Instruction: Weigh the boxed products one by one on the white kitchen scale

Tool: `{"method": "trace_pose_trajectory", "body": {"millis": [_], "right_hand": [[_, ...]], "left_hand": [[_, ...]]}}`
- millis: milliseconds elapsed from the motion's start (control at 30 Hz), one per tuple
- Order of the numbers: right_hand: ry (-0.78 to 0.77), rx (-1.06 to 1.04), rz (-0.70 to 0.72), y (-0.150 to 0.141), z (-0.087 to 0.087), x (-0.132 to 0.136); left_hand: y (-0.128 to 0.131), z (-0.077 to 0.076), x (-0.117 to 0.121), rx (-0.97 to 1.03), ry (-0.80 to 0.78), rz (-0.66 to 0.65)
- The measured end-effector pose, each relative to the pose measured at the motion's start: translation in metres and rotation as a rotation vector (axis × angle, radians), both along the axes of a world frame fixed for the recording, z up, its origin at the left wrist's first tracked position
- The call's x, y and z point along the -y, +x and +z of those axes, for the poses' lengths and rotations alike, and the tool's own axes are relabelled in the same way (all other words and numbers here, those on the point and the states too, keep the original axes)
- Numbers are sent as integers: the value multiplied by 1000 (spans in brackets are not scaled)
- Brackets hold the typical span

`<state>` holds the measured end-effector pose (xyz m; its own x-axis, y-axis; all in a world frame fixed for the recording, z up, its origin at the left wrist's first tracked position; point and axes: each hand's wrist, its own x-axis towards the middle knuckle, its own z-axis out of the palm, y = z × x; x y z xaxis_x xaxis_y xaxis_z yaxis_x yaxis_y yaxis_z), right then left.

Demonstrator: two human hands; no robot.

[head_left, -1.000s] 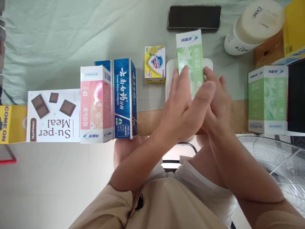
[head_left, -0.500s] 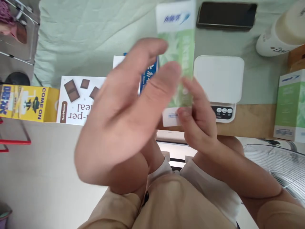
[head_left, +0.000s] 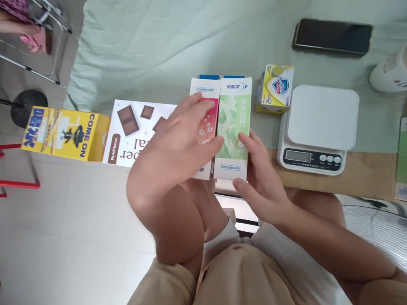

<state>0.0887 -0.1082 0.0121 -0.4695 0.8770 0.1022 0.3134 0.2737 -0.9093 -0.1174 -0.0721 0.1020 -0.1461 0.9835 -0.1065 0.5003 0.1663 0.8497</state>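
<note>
A green-and-white toothpaste box [head_left: 233, 114] lies beside a pink-and-white toothpaste box [head_left: 208, 135], with a narrow gap between them. Blue edges of a box or boxes [head_left: 209, 77] peek out beneath their far ends. My left hand [head_left: 182, 135] stretches over the pink box, its fingers spread on the top and the thumb near the gap. Against the green box's right edge rests my right hand [head_left: 263, 182], index fingertip on the box, thumb apart at the near corner. Part of the pink box is hidden under my left hand.
To the left stand a white box with chocolate pictures [head_left: 140, 127] and a yellow carton [head_left: 63, 133]. On the right are a yellow soap box [head_left: 276, 90], a white kitchen scale [head_left: 322, 118], a phone [head_left: 333, 37], a white bottle [head_left: 389, 74] and another green box [head_left: 402, 156].
The green box has come down from my raised hands to lie beside the pink box. My left hand has lowered onto the pink box. The yellow soap box has come into sight.
</note>
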Motion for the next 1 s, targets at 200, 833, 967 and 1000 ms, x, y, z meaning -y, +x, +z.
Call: {"method": "trace_pose_trajectory", "body": {"millis": [200, 833, 967, 1000], "right_hand": [[216, 9, 26, -2, -16, -9], [383, 93, -30, -3, -24, -15], [406, 109, -42, -4, -23, -14], [413, 106, -45, -5, -24, -14]], "left_hand": [[-12, -4, -1, -42, -91, -157], [-8, -1, -4, 20, -136, -86], [-6, 0, -5, -157, -171, -155], [-5, 0, -5, -159, -171, -154]]}}
